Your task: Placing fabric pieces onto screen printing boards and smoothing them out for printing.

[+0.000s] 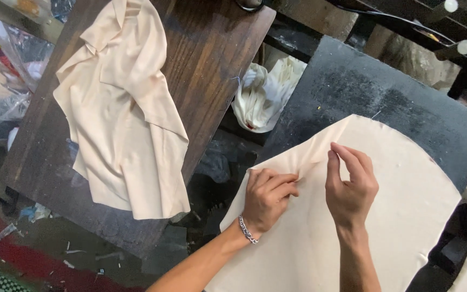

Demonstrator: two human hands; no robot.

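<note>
I see clear plastic bags [4,70] heaped at the far left edge, crinkled and shiny, with patches of red, orange and blue showing through at the top corner. They lie on the floor just beside the dark wooden table [212,48]. I can make out no labels, signs or screens.

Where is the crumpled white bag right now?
In the head view, the crumpled white bag sits upper centre, in the gap between the brown wooden table and the black table.
</note>
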